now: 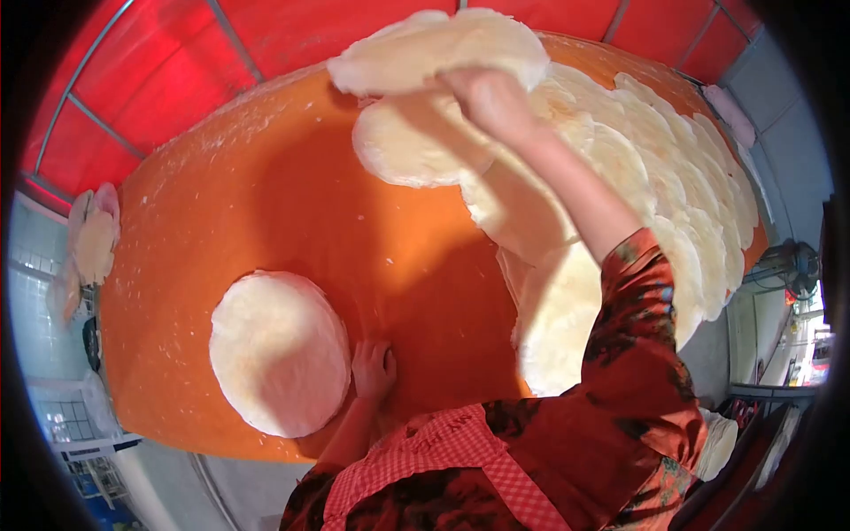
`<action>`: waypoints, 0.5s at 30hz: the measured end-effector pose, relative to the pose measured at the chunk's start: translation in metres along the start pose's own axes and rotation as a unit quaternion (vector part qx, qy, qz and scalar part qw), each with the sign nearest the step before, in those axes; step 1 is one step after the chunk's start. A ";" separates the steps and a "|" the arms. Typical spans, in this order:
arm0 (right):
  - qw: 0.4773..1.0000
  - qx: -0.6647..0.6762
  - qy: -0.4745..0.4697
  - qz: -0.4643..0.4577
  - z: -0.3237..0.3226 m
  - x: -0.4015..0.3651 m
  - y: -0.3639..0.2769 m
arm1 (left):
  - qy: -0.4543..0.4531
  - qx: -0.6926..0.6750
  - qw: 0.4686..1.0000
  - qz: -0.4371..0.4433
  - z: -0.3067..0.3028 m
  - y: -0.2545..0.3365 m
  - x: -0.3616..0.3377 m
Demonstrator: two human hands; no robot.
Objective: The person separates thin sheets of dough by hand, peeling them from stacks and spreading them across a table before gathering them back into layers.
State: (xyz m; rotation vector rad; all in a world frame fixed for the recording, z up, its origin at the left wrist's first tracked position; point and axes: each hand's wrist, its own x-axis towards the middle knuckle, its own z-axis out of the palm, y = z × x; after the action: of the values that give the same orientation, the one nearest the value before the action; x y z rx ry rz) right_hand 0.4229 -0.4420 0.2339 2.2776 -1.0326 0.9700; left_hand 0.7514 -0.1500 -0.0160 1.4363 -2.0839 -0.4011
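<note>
My right hand (491, 99) reaches to the far side of the orange table (310, 212), closed on the near edge of a thin, round flatbread (425, 49). The held sheet is spread out above another flatbread (407, 142) lying on the surface. Near the front edge, my left hand (374, 370) rests on the table with its fingers curled in and nothing visible in them. Right beside it, to the left, sits a round stack of pale flatbreads (279, 354). The fingertips of my right hand are partly blurred.
Overlapping flatbreads (673, 186) cover the right part of the table. Red sheeting (310, 31) on metal bars borders the far side. At the left edge hang several pale pieces (95, 234). A fan (792, 268) stands off to the right.
</note>
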 end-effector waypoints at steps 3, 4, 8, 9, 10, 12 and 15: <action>0.990 0.011 -0.107 0.086 0.096 -0.086 -0.002 | -0.001 0.003 1.000 -0.003 -0.001 0.001 0.002; 0.974 0.030 -0.191 0.123 0.123 -0.115 0.001 | 0.000 0.006 1.000 -0.004 -0.001 0.001 0.002; 0.971 0.044 -0.204 0.117 0.159 -0.178 -0.019 | -0.002 0.015 1.000 -0.008 0.005 -0.004 0.002; 0.966 0.054 -0.217 0.128 0.158 -0.182 -0.021 | -0.006 0.019 1.000 -0.010 0.005 -0.005 0.002; 0.961 0.064 -0.230 0.139 0.157 -0.183 -0.021 | -0.011 0.023 1.000 -0.013 0.005 -0.004 0.002; 0.966 0.017 -0.224 0.130 0.159 -0.179 -0.021 | -0.016 0.027 0.999 -0.015 0.004 -0.002 0.004; 0.970 -0.085 -0.196 0.115 0.176 -0.173 -0.021 | -0.015 0.036 0.999 -0.013 0.003 0.006 0.007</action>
State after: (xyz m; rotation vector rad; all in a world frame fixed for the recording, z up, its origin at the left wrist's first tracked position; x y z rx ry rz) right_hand 0.4300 -0.4621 -0.0131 2.2892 -1.5102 0.4914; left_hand 0.7437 -0.1542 -0.0134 1.5081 -2.1252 -0.3638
